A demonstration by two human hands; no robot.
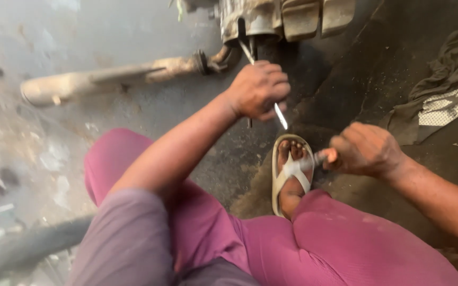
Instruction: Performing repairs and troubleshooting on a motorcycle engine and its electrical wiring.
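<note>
My left hand (258, 90) is closed around a thin shiny metal rod (280, 116) that runs up toward the dirty engine block (250, 18) at the top. The rod's lower end sticks out below my fist. My right hand (366, 150) grips a light-coloured tool handle (306, 163) that points left, over my sandalled foot (291, 172). The handle is blurred, so I cannot tell what kind of tool it is. Both hands are a short way apart, below the engine.
A rusty exhaust pipe (107, 79) lies across the grey concrete floor at upper left. My knees in magenta trousers (335, 243) fill the lower middle. A dark cloth and a patterned rag (446, 106) lie at the right on oily black ground. A dark blurred bar (22, 246) crosses lower left.
</note>
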